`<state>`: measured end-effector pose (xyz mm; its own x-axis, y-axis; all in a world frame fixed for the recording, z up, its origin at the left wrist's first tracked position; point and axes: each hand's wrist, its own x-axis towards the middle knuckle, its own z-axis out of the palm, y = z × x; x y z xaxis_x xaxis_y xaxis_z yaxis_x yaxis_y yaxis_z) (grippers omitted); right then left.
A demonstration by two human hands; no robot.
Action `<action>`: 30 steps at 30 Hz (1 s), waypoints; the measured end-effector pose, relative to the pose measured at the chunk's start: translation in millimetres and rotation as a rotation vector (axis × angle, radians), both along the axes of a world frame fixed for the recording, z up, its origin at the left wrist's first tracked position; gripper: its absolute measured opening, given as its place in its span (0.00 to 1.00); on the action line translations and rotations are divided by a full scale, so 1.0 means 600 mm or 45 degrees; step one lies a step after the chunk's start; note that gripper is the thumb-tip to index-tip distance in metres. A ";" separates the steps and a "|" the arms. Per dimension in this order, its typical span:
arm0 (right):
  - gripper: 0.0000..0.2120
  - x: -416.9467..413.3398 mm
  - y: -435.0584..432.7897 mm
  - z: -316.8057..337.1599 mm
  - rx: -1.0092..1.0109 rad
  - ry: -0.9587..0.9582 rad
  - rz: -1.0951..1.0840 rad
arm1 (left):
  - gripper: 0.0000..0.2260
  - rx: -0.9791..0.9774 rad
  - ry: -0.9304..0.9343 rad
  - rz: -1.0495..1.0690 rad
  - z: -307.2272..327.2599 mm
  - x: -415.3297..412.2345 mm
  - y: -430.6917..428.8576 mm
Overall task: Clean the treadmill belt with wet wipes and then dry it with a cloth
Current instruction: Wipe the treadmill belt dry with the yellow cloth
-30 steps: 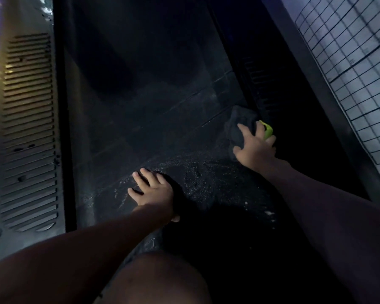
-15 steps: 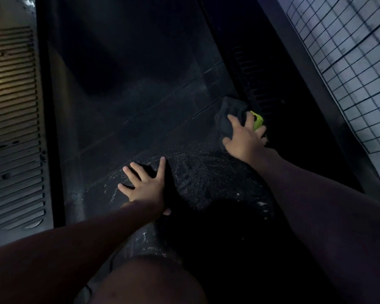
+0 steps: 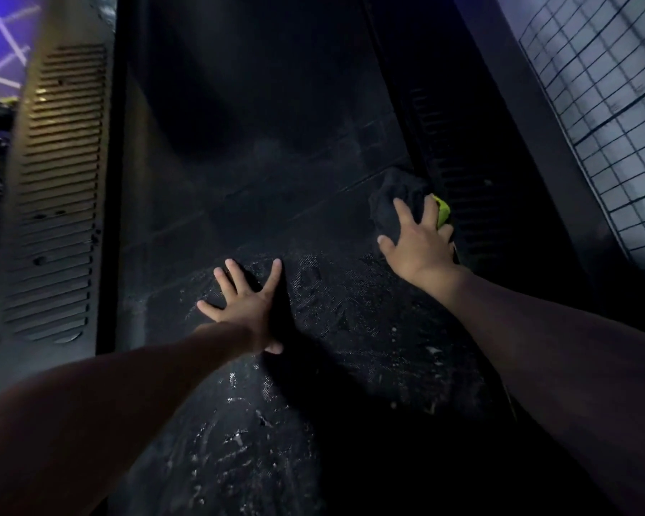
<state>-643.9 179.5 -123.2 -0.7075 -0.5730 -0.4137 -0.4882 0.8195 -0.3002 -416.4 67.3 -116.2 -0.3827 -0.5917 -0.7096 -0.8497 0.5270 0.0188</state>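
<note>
Head view, looking down along the treadmill belt (image 3: 276,173), a dark surface that runs away from the viewer between a left side rail (image 3: 58,202) with ribbed slots and a darker right side rail (image 3: 458,169). The left hand (image 3: 244,303) lies palm-down on the middle of the belt, grasping nothing; its fingers (image 3: 226,283) are straight and fanned wider than one second ago, when they lay close together. The right hand (image 3: 419,243) rests on top of the cloth (image 3: 391,197), a bunched dark wad with a yellow-green patch (image 3: 443,210) showing beside the fingers. This hand presses the cloth with fingers spread over it and the thumb out to the side on the belt, not clenched round it. The cloth sits at the right edge of the belt, touching the right side rail, in the same spot as in both earlier frames; neither hand has shifted appreciably. Wet streaks (image 3: 239,422) glisten on the near part of the belt, where a bare knee filled the lower edge half a second ago. A grid-patterned surface (image 3: 604,106) borders the far right.
</note>
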 end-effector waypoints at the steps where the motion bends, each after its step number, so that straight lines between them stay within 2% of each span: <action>1: 0.33 0.000 0.001 -0.003 -0.006 0.006 -0.028 | 0.64 -0.002 0.009 -0.009 -0.001 -0.002 0.000; 4: 0.32 0.008 -0.006 -0.012 -0.024 0.040 -0.045 | 0.64 -0.007 0.001 0.006 0.001 0.000 0.001; 9: 0.28 0.012 -0.012 -0.030 -0.064 0.248 -0.072 | 0.64 -0.009 0.018 -0.031 -0.009 0.004 -0.003; 12: 0.29 0.015 -0.012 -0.034 -0.051 0.308 -0.088 | 0.64 -0.019 0.024 -0.063 -0.012 0.003 -0.003; 16: 0.29 0.032 -0.026 -0.048 -0.064 0.417 -0.133 | 0.61 -0.071 0.148 -0.109 -0.020 0.034 -0.006; 20: 0.27 0.033 -0.027 -0.057 -0.109 0.517 -0.161 | 0.51 -0.362 0.302 -0.124 -0.026 0.100 0.007; 22: 0.27 0.035 -0.027 -0.058 -0.117 0.546 -0.176 | 0.50 -0.333 0.295 -0.138 -0.029 0.124 0.012; 25: 0.26 0.051 -0.035 -0.052 -0.126 0.515 -0.177 | 0.54 -0.208 0.298 -0.212 -0.033 0.143 0.017; 27: 0.26 0.078 -0.052 -0.051 -0.155 0.493 -0.092 | 0.55 -0.205 0.311 -0.222 -0.036 0.155 0.003; 30: 0.26 0.148 -0.090 -0.051 -0.226 0.465 0.090 | 0.53 -0.189 0.360 -0.228 -0.029 0.180 -0.015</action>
<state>-554.9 125.5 -153.9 -0.7460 -0.6651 -0.0331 -0.6419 0.7314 -0.2304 -308.5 58.4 -133.6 -0.6584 -0.5859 -0.4725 -0.7157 0.6817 0.1520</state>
